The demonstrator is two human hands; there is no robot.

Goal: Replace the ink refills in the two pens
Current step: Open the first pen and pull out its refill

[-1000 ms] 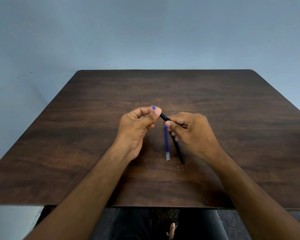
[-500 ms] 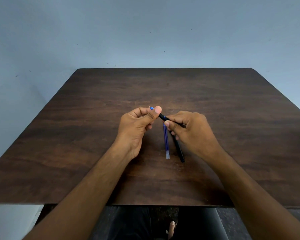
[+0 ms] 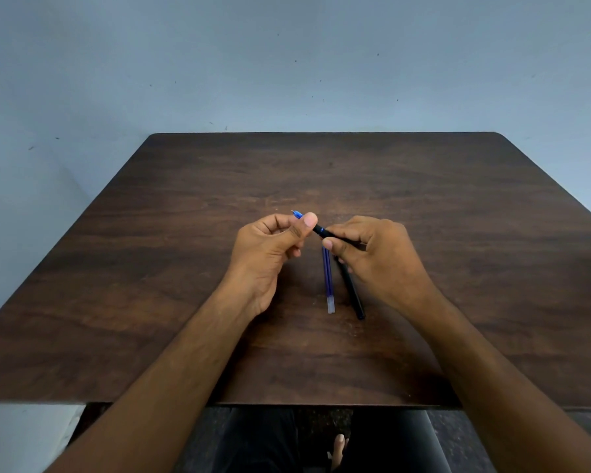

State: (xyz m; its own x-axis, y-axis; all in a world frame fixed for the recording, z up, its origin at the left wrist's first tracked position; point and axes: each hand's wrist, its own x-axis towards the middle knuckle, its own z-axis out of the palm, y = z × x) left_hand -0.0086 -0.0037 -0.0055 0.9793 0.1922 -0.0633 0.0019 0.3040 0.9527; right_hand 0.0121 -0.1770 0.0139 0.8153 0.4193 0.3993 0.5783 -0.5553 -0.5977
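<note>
With the right hand clamping the black pen and the left hand pinching its blue tip, twist steadily toward ten o'clock, keeping the barrel straight.

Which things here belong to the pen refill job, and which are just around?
Job:
black pen held in both hands
left hand
right hand
blue ink refills lying on the table
second black pen on the table

Around:
dark wooden table

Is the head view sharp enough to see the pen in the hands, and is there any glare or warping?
Head view: even, soft light, no glare on the table; held pen is small but sharp; hands cast faint shadows; wide-angle lens makes the table's sides splay.
</note>
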